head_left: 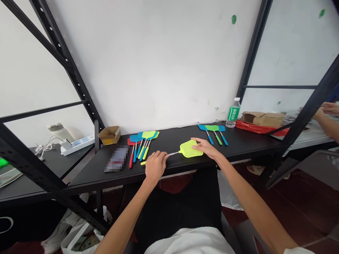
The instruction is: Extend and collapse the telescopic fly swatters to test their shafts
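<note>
A yellow fly swatter (188,149) lies across the front of the black table, its perforated head to the right. My left hand (155,164) is closed around its handle and metal shaft; the yellow handle end sticks out to the left. With thumb and fingers, my right hand (206,148) grips the right edge of the swatter head. Left of my hands lies a group of several swatters in red, blue and yellow, among them a red swatter (131,159). Beyond my right hand rest two blue swatters and a green swatter (217,137), handles toward me.
On the black table (177,133) stand a small open cardboard box (109,135) and a water bottle (233,113). A blurred phone-like object (117,158) lies at left. Red plastic (251,127) with cardboard sits at right. Black metal shelf posts flank both sides. Another person's hand (329,108) shows far right.
</note>
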Available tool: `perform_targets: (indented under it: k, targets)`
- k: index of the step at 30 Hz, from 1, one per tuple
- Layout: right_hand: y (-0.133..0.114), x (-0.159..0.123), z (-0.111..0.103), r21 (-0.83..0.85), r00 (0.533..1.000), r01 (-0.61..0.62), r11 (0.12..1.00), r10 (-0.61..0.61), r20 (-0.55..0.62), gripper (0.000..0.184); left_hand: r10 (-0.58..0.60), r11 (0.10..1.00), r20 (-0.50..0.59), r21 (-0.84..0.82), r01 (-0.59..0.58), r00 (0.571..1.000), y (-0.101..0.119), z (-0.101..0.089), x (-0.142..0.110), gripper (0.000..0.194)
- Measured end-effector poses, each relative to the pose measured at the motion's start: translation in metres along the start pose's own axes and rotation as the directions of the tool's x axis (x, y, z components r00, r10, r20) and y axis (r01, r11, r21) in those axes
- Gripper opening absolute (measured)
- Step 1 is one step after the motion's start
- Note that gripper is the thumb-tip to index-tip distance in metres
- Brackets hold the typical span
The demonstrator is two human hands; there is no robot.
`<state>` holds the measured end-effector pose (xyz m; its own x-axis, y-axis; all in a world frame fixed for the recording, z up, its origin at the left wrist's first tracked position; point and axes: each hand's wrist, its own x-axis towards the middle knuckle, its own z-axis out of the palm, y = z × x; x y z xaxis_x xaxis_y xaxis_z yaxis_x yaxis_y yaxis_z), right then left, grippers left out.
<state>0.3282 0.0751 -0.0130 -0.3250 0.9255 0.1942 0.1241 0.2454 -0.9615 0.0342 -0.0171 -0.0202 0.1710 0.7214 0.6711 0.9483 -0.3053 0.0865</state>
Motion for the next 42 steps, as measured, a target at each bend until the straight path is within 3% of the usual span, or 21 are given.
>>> perform_targets:
  k: [2,5,10,13,22,29,36,42]
  targets:
    - [-0.003,-0.002,0.002,-0.028,1.000,0.006,1.000,-0.006,0.022,0.077,-0.006,1.000,0.008,0.012,0.006,1.000,0.000,0.000,0.000,0.034]
    - [-0.003,-0.002,0.004,0.062,0.998,0.020,0.998,-0.024,0.057,0.086,-0.023,0.999,0.054,0.027,0.022,0.998,0.000,0.002,0.000,0.034]
    - [0.005,0.004,0.004,0.213,0.986,0.086,0.973,-0.115,0.124,0.053,-0.077,0.996,0.142,0.065,0.068,0.987,0.002,0.003,-0.001,0.035]
    - [0.009,0.006,0.003,0.218,0.987,0.111,0.970,-0.133,0.093,0.047,-0.086,0.995,0.164,0.061,0.076,0.983,0.003,0.000,0.000,0.039]
    - [0.006,0.002,0.005,0.173,0.987,0.069,0.983,-0.093,0.133,0.045,-0.019,1.000,0.153,0.013,0.017,0.988,0.002,-0.004,0.000,0.028]
    - [0.009,0.005,0.003,0.164,0.983,0.090,0.982,-0.114,0.146,0.041,0.016,0.999,0.127,0.040,-0.021,0.992,0.001,-0.001,0.000,0.042]
    - [0.004,0.001,0.004,0.187,0.987,0.085,0.979,-0.108,0.121,0.042,0.015,0.999,0.108,-0.033,-0.012,0.994,0.002,-0.003,0.001,0.024]
    - [0.004,0.002,0.004,0.180,0.988,0.077,0.981,-0.099,0.116,0.042,0.061,0.998,0.076,0.001,-0.062,0.995,0.001,-0.001,0.001,0.036]
